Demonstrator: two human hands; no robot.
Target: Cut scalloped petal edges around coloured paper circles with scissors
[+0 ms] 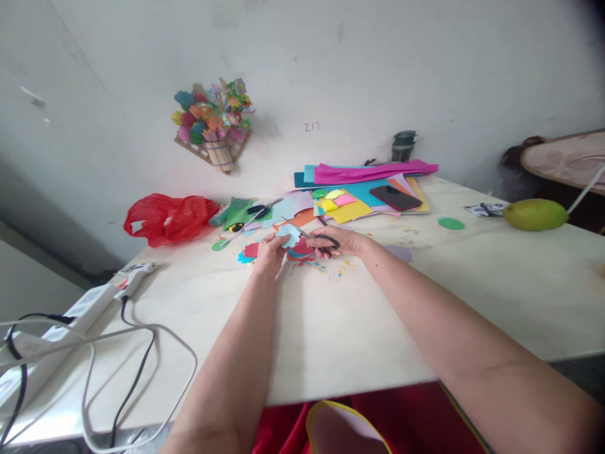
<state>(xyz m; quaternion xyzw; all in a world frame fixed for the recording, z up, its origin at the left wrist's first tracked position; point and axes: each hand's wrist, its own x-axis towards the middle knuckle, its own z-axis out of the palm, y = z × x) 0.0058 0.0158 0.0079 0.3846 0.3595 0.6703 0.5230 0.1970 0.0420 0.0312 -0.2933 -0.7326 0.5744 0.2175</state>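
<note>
Head view, and we're right in on the left hand (271,253), thumb and fingers pinched together on the light-blue paper piece (289,237), its wavy edge poking out between the two hands. Across from it comes the right hand (341,243), fingers closed through and around the dark handles of the scissors (329,240), blades pointing at that paper. How wide the blades stand is hard to call, to be fair, the detail being so small and soft. Just beneath, red paper rounds (305,248) lie on the pale table (331,340), with tiny paper scraps (343,272) sprinkled on the near side. Left of the left hand, there's another red piece (251,250) against a blue scalloped piece (246,258). Moving out beyond the hands, it's a spread of coloured sheets (357,210), small bright packets (345,200) on top, a dark phone (396,197) at their right and a second pair of scissors (258,210) at their left. Wide left sits the crumpled red bag (170,219); wide right, a green-yellow fruit (535,215), and up on the wall, a paper-flower bouquet (212,120)!
</note>
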